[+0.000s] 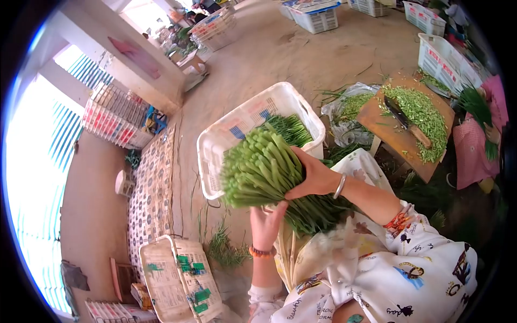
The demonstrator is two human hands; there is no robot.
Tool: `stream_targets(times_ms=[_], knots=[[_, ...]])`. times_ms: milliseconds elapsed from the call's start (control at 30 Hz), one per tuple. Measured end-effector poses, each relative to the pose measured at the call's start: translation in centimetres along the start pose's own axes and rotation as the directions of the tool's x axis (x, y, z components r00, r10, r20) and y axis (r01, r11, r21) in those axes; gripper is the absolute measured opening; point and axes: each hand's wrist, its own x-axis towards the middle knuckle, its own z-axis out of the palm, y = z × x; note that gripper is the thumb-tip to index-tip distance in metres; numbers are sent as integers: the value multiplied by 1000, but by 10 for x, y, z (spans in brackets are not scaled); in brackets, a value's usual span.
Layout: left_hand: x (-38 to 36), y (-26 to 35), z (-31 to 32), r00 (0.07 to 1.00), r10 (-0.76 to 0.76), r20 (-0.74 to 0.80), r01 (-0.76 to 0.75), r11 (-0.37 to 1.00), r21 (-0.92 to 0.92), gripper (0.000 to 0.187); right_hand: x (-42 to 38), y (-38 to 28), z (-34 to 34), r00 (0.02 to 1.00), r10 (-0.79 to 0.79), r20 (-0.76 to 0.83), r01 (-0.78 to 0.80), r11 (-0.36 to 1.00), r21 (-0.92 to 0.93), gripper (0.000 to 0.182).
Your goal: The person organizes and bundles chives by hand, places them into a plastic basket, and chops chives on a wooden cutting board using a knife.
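Observation:
A thick bundle of green vegetable stalks (264, 169) is held over my lap, its pale cut ends facing left and its darker leafy part trailing right. My right hand (316, 173) wraps around the bundle's right side. Underneath, my left hand (266, 223) grips it with the thumb up, though some of its fingers are hidden. Just beyond the bundle stands a white plastic crate (215, 137) with more green stalks (291, 129) lying in it.
To the right, a knife (398, 113) lies on a wooden board (374, 116) among chopped green pieces (423, 116). Another person's hand (491, 133) holds greens at far right. A crate (186, 280) stands at lower left; stacked crates (116, 116) line the wall.

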Motion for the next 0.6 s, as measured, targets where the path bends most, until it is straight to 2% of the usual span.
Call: stream_targets(times_ms=[33, 67, 100, 133, 200, 267, 300, 367, 400, 467, 500, 533, 600], knots=[[-5, 3, 5, 961, 236, -147, -210, 962, 172, 70, -2, -6, 5, 995, 21, -101, -21, 1000, -7, 90], [-8, 4, 11, 847, 476, -238, -375, 851, 367, 79, -2, -7, 11, 993, 20, -118, -21, 1000, -2, 90], [-15, -8, 16, 871, 462, -168, -333, 806, 489, 95, -1, -9, 17, 976, -69, -205, 57, 996, -64, 87], [-18, -12, 25, 919, 388, -66, -301, 801, 517, 94, -1, -9, 24, 945, -155, -289, 122, 984, -130, 85], [-10, -22, 23, 964, 263, 33, -261, 920, 291, 89, 0, -11, 40, 915, -337, -223, 250, 906, -342, 82], [-2, -14, 15, 973, 223, 61, -229, 964, 135, 84, 2, -21, 50, 868, -479, -131, 404, 834, -375, 85], [2, -9, 8, 973, 226, 57, -230, 969, 93, 81, 1, -27, 54, 871, -465, -155, 384, 844, -376, 85], [9, -3, -6, 963, 267, 26, -268, 959, 87, 76, 7, -35, 60, 868, -494, -53, 443, 819, -365, 88], [15, 2, -15, 953, 301, -11, -298, 948, 110, 74, 14, -36, 59, 872, -485, -63, 435, 828, -353, 88], [30, 15, -38, 915, 393, -93, -375, 912, 168, 69, 29, -35, 51, 811, -583, 56, 566, 756, -328, 92], [40, 24, -49, 889, 438, -132, -407, 889, 208, 67, 37, -33, 45, 783, -622, 30, 607, 751, -259, 82], [50, 31, -60, 849, 494, -186, -442, 858, 260, 64, 41, -25, 36, 792, -610, 24, 594, 762, -256, 82], [72, 44, -86, 764, 579, -287, -465, 801, 377, 60, 45, -1, 13, 826, -543, 155, 564, 793, -229, 67]])
